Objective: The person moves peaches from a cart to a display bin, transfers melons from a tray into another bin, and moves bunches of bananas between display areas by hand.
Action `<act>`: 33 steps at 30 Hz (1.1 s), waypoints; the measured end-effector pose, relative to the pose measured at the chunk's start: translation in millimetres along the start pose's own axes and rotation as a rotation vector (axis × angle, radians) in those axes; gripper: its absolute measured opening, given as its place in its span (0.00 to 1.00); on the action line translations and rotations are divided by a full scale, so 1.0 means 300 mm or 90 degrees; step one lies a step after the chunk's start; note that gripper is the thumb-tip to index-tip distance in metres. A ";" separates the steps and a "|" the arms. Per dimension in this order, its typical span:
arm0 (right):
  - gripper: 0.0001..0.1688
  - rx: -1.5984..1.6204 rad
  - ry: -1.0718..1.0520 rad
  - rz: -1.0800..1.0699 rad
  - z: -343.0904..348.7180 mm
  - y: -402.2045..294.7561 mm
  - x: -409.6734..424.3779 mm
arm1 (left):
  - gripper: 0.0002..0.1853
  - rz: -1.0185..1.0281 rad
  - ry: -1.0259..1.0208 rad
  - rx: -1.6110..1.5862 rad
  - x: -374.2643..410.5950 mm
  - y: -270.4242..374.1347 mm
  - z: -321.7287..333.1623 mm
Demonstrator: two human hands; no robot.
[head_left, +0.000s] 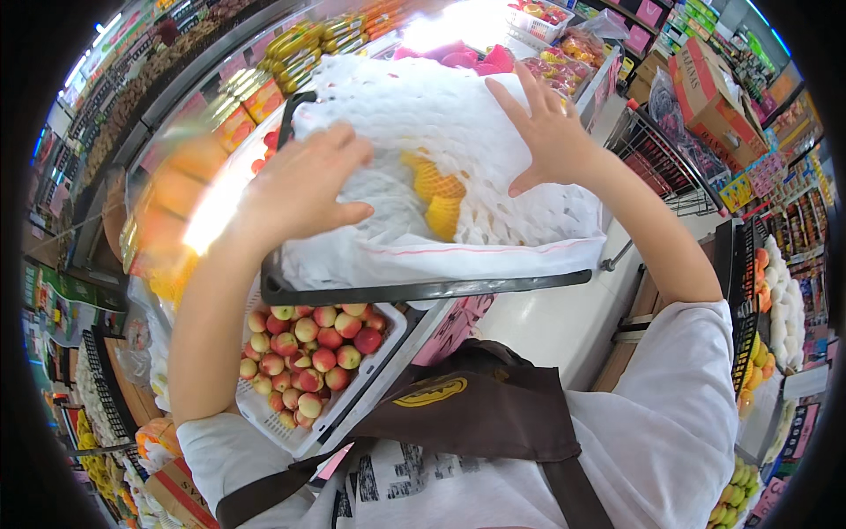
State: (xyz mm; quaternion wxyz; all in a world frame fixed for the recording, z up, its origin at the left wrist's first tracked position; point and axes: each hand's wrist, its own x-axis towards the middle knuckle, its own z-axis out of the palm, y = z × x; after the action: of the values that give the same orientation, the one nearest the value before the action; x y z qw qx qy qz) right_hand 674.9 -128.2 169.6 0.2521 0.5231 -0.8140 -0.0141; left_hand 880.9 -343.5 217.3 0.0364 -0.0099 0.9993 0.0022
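A black crate (429, 289) lined with a white sheet (462, 258) and white foam netting (377, 86) stands before me. Through a gap in the netting shows yellow fruit in mesh sleeves (439, 198); its kind is hard to tell. My left hand (310, 182), slightly blurred, is over the crate's left side, thumb apart from the curled fingers. Over the right side, my right hand (548, 132) is spread wide, with the thumb close to the netting. Neither hand visibly grips anything; whether they touch the netting is unclear.
Below the crate, a white plastic basket (393, 330) holds many red-and-yellow fruits (310, 350). Packed fruit (297, 53) lies beyond it. At right are a shopping cart (661, 159) and a cardboard box (717, 99). A blurred orange item (185, 175) is at left.
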 end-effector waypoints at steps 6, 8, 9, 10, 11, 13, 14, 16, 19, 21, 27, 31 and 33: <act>0.53 0.464 -0.112 -0.090 0.109 0.069 0.022 | 0.59 0.063 0.394 0.060 0.197 0.026 -0.030; 0.49 0.568 -0.073 -0.183 0.130 0.028 0.077 | 0.66 0.104 0.378 0.061 0.229 0.055 -0.063; 0.47 0.618 -0.054 -0.230 0.137 0.000 0.108 | 0.67 0.117 0.365 0.017 0.230 0.064 -0.063; 0.45 0.665 -0.035 -0.275 0.147 -0.026 0.138 | 0.68 0.132 0.352 -0.030 0.233 0.070 -0.059; 0.43 0.715 -0.013 -0.328 0.147 -0.058 0.164 | 0.70 0.140 0.338 -0.072 0.217 0.084 -0.062; 0.42 0.749 -0.053 -0.424 0.150 -0.149 0.171 | 0.72 0.124 0.252 -0.068 0.199 0.101 -0.055; 0.41 0.737 -0.043 -0.453 0.189 -0.204 0.171 | 0.72 0.113 0.195 -0.092 0.195 0.096 -0.028; 0.41 0.695 -0.056 -0.507 0.277 -0.311 0.158 | 0.71 0.087 0.081 -0.136 0.187 0.105 0.032; 0.39 0.589 -0.177 -0.578 0.290 -0.394 0.133 | 0.69 0.043 -0.039 -0.228 0.168 0.117 0.122; 0.37 0.586 -0.199 -0.575 0.278 -0.400 0.115 | 0.68 0.016 -0.049 -0.331 0.163 0.113 0.164; 0.35 0.413 0.013 -0.561 0.146 -0.034 -0.019 | 0.44 0.116 0.173 -0.180 0.206 0.184 0.094; 0.31 0.364 -0.007 -0.321 0.214 0.017 -0.103 | 0.39 0.125 0.058 -0.098 0.227 0.225 0.118; 0.30 0.385 -0.022 -0.413 0.279 -0.086 -0.114 | 0.36 0.093 -0.077 -0.062 0.195 0.170 0.156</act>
State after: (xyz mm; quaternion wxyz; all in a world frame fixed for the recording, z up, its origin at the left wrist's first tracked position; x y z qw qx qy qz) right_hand 672.4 -130.5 75.7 0.0566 0.8013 -0.5795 0.1375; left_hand 824.8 -293.4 166.6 0.0958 0.0617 0.9920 0.0538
